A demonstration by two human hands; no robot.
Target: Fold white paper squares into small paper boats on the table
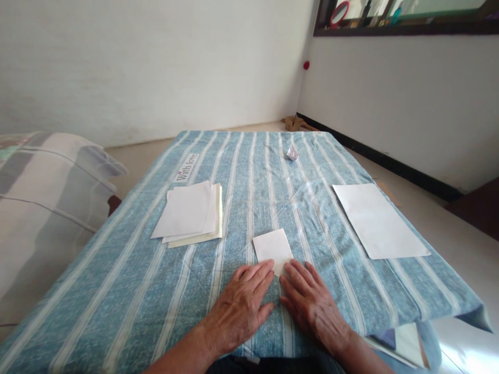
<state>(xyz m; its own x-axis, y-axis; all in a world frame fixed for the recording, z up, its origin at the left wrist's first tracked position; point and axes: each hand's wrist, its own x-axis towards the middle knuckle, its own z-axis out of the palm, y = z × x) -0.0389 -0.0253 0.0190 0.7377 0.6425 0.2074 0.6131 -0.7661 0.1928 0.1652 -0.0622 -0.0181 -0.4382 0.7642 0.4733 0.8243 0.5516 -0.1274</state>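
Striped blue tablecloth (239,171); red-rimmed mirror (339,13) on window ledge (390,30); brown cardboard (293,123) on floor (444,234); pale lined fabric (58,176) at left.

This looks like a room in a home. The big desk (237,161) has a soft blue cloth (97,296) with white stripes, and the words "With love" (187,167) are on it. On the left is something wide and soft, maybe a bed or a sofa, under a pale sheet (58,192) with gray bands. The walls (156,62) are plain and white, and a dark strip (390,163) runs along the bottom of the right one. High on the far right, a dark window frame (405,29) has small house things by it: a blue bottle (396,15) and a round, red-rimmed thing (339,14) like a mirror. The floor (463,337) is pale and shiny.
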